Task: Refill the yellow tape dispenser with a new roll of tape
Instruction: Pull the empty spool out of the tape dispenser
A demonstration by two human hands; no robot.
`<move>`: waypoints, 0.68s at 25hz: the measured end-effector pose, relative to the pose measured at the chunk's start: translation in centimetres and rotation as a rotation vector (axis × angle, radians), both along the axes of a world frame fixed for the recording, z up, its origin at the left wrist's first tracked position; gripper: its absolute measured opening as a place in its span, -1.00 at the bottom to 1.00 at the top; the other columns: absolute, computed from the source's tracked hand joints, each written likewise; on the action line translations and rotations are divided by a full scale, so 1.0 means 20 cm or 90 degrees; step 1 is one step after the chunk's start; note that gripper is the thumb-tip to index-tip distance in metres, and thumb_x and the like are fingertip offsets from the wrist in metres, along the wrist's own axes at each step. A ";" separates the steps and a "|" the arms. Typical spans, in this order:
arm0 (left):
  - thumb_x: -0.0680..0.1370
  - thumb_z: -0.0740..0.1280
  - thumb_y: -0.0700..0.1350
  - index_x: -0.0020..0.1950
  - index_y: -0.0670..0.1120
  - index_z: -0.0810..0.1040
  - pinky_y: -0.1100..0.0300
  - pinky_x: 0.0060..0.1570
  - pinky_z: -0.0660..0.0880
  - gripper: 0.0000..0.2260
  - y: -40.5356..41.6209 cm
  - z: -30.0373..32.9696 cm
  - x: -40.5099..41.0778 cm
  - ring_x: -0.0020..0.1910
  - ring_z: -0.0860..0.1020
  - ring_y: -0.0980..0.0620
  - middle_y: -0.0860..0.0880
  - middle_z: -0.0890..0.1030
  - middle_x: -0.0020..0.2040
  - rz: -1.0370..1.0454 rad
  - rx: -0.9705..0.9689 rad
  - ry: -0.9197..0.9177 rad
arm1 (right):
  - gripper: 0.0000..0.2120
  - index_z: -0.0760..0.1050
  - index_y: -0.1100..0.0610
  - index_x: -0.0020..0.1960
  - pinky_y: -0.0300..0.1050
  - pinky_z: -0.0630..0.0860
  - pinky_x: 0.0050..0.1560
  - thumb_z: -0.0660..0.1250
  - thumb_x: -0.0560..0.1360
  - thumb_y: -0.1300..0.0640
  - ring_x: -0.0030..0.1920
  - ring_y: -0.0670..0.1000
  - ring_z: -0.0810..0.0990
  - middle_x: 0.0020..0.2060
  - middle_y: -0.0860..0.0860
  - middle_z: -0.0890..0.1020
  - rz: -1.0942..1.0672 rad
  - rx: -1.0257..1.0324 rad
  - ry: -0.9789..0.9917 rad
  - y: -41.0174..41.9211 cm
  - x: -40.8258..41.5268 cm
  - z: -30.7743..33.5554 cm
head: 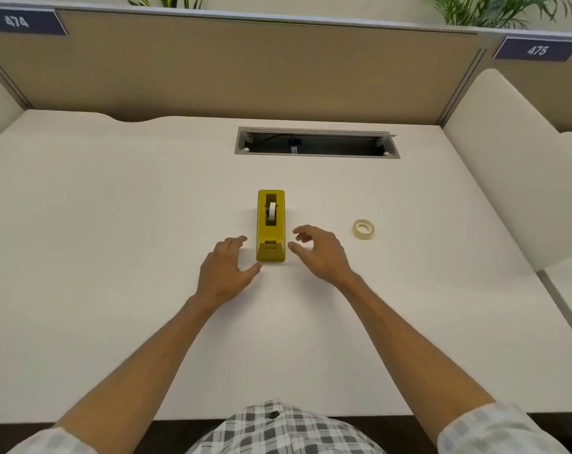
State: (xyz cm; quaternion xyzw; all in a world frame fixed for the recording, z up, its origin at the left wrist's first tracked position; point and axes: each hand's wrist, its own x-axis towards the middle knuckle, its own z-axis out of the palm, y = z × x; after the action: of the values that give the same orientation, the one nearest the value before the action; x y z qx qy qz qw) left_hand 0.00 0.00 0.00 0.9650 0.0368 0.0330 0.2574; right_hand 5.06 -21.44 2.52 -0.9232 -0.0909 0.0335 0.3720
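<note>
The yellow tape dispenser [271, 226] stands in the middle of the white desk, its cutter end toward me, with a small whitish roll [272, 211] in its slot. A separate roll of tape [363, 229] lies flat on the desk to its right. My left hand [224, 272] is just left of the dispenser's near end, fingers relaxed, thumb tip close to its corner. My right hand [320, 252] hovers just right of the dispenser, fingers loosely curved and holding nothing.
A rectangular cable slot [315, 143] is cut into the white desk [114, 224] behind the dispenser. A tan partition wall [229, 67] closes the back, and a white divider [520, 178] rises on the right. The desk's front edge runs near my torso.
</note>
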 end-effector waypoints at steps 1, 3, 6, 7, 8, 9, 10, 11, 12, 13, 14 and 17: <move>0.43 0.37 0.26 0.45 -0.03 0.34 -0.03 0.25 0.43 -0.32 -0.01 0.00 0.02 0.34 0.43 -0.06 -0.05 0.46 0.39 0.000 -0.002 0.003 | -0.65 0.52 -0.03 0.23 -0.07 0.56 0.11 0.36 0.49 -0.12 0.08 -0.10 0.59 0.07 -0.11 0.65 0.009 -0.006 -0.010 0.02 0.03 0.01; 0.38 0.36 0.36 0.47 -0.05 0.31 -0.05 0.32 0.35 -0.21 -0.05 0.00 0.06 0.38 0.40 -0.06 -0.06 0.45 0.40 -0.001 0.012 0.007 | -0.62 0.48 -0.04 0.28 -0.07 0.56 0.08 0.35 0.49 -0.10 0.08 -0.11 0.58 0.10 -0.12 0.63 0.025 -0.031 -0.032 0.07 0.08 0.03; 0.36 0.32 0.42 0.46 -0.09 0.32 -0.09 0.37 0.29 -0.16 -0.10 0.00 0.10 0.40 0.37 -0.07 -0.09 0.45 0.41 0.008 0.029 0.004 | -0.55 0.41 -0.05 0.36 -0.08 0.54 0.04 0.35 0.50 -0.09 0.11 -0.09 0.56 0.16 -0.11 0.58 0.030 -0.048 -0.063 0.14 0.16 0.06; 0.36 0.32 0.41 0.43 -0.10 0.35 -0.09 0.34 0.29 -0.18 -0.11 -0.01 0.11 0.38 0.39 -0.08 -0.10 0.47 0.38 0.011 0.031 -0.011 | -0.54 0.41 -0.04 0.37 -0.06 0.54 0.03 0.34 0.50 -0.10 0.12 -0.07 0.56 0.18 -0.10 0.57 0.032 -0.058 -0.077 0.16 0.19 0.07; 0.35 0.32 0.41 0.39 -0.10 0.38 -0.08 0.30 0.30 -0.21 -0.12 -0.01 0.12 0.34 0.42 -0.08 -0.10 0.51 0.34 0.013 0.032 -0.032 | -0.53 0.41 -0.03 0.37 -0.04 0.55 0.03 0.34 0.50 -0.11 0.14 -0.05 0.56 0.19 -0.08 0.55 0.042 -0.073 -0.085 0.17 0.21 0.08; 0.35 0.33 0.40 0.34 -0.09 0.42 -0.07 0.27 0.31 -0.25 -0.14 -0.01 0.13 0.30 0.44 -0.08 -0.09 0.54 0.28 0.015 0.034 -0.049 | -0.52 0.42 -0.02 0.37 -0.02 0.56 0.03 0.34 0.49 -0.12 0.15 -0.02 0.56 0.21 -0.06 0.54 0.051 -0.094 -0.091 0.19 0.24 0.08; 0.34 0.33 0.40 0.29 -0.08 0.44 -0.06 0.25 0.32 -0.29 -0.15 -0.02 0.14 0.26 0.46 -0.07 -0.07 0.56 0.23 0.020 0.032 -0.061 | -0.51 0.43 -0.01 0.37 -0.01 0.56 0.03 0.34 0.49 -0.13 0.16 0.00 0.55 0.23 -0.05 0.52 0.061 -0.115 -0.097 0.20 0.26 0.09; 0.34 0.33 0.40 0.26 -0.06 0.45 -0.05 0.23 0.32 -0.32 -0.16 -0.02 0.15 0.23 0.47 -0.06 -0.05 0.57 0.19 0.025 0.029 -0.063 | -0.50 0.43 -0.01 0.37 -0.01 0.55 0.02 0.34 0.48 -0.14 0.18 0.02 0.54 0.25 -0.03 0.51 0.073 -0.136 -0.101 0.21 0.28 0.09; 0.35 0.32 0.40 0.23 -0.05 0.45 -0.05 0.23 0.33 -0.34 -0.17 -0.02 0.15 0.21 0.48 -0.05 -0.04 0.58 0.16 0.032 0.032 -0.059 | -0.50 0.44 0.00 0.37 -0.02 0.55 0.02 0.35 0.48 -0.15 0.18 0.03 0.54 0.26 -0.01 0.50 0.085 -0.160 -0.109 0.22 0.30 0.09; 0.35 0.31 0.41 0.23 -0.04 0.45 -0.05 0.23 0.34 -0.34 -0.17 -0.03 0.15 0.20 0.49 -0.05 -0.04 0.58 0.15 0.037 0.038 -0.054 | -0.50 0.45 0.00 0.37 -0.03 0.55 0.02 0.35 0.48 -0.15 0.19 0.03 0.53 0.27 0.00 0.49 0.096 -0.186 -0.119 0.23 0.31 0.10; 0.36 0.30 0.41 0.24 -0.04 0.44 -0.04 0.23 0.35 -0.34 -0.18 -0.03 0.16 0.19 0.49 -0.04 -0.03 0.58 0.15 0.042 0.043 -0.052 | -0.51 0.46 0.01 0.36 -0.03 0.54 0.03 0.35 0.49 -0.15 0.19 0.04 0.53 0.27 0.01 0.49 0.107 -0.215 -0.133 0.24 0.33 0.10; 0.39 0.29 0.38 0.30 -0.04 0.40 -0.02 0.25 0.34 -0.34 -0.20 -0.05 0.14 0.20 0.48 -0.03 -0.03 0.57 0.17 0.051 0.029 -0.062 | -0.53 0.49 0.02 0.33 -0.03 0.53 0.04 0.35 0.48 -0.13 0.16 0.05 0.53 0.23 0.02 0.51 0.128 -0.265 -0.156 0.25 0.35 0.11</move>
State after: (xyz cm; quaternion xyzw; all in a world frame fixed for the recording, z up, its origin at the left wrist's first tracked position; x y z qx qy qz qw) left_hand 2.85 -3.98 -1.04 0.9656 0.0618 0.0912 0.2356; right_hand 12.15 -16.43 4.70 -0.9634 -0.2175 -0.0240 0.1550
